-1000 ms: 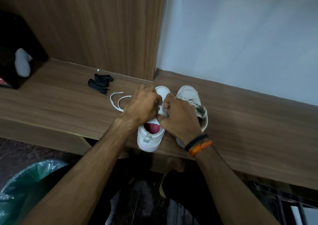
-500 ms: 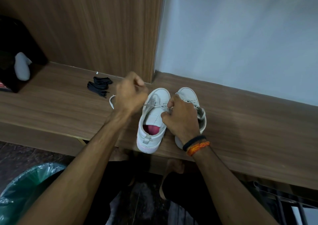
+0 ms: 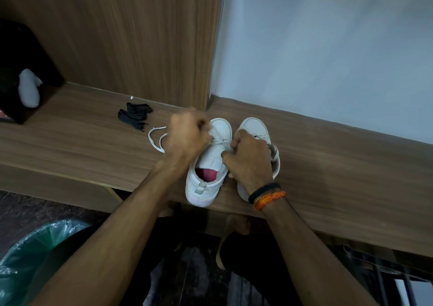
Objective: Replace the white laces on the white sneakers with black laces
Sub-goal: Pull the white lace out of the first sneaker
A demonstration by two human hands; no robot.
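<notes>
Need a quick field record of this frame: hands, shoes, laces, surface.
left hand: fist, pulling white lace from left sneaker
right hand: pinching at the same sneaker's lace area
right sneaker: beside it, partly hidden by the right hand
loose white lace: on wooden shelf, left of the shoes
black laces: bundled, untouched, farther left

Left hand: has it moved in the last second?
Yes. The left hand has drawn up and away from the left sneaker's tongue toward the wooden panel, apparently pulling the white lace.
</notes>
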